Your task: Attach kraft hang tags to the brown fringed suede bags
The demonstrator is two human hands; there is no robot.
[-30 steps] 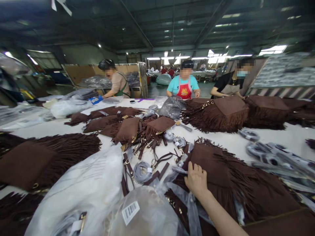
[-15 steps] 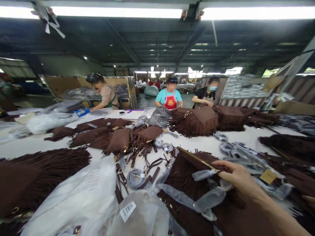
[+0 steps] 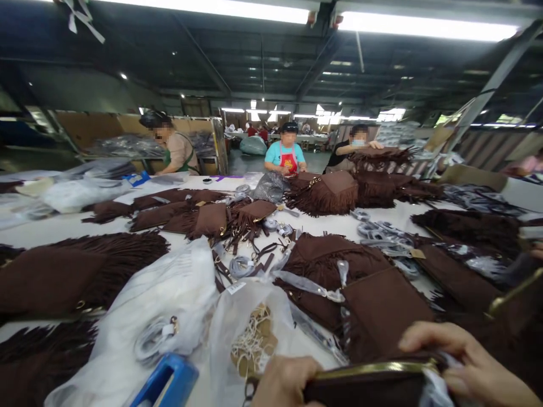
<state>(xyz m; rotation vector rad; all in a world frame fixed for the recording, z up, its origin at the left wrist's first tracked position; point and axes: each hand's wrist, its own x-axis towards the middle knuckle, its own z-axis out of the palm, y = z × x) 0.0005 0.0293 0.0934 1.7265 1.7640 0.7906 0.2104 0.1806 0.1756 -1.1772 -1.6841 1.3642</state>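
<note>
Both my hands are on a brown bag (image 3: 373, 384) with a gold-trimmed top edge, low at the near edge of the surface (image 3: 63, 226). My left hand (image 3: 286, 381) is closed on the bag's left end, my right hand (image 3: 470, 367) curls its fingers (image 3: 428, 339) over the right end. A clear plastic bag (image 3: 250, 333) of what looks like tan string tags sits just left. More fringed brown bags (image 3: 331, 192) are piled beyond. Three people (image 3: 288, 155) work at the far side.
</note>
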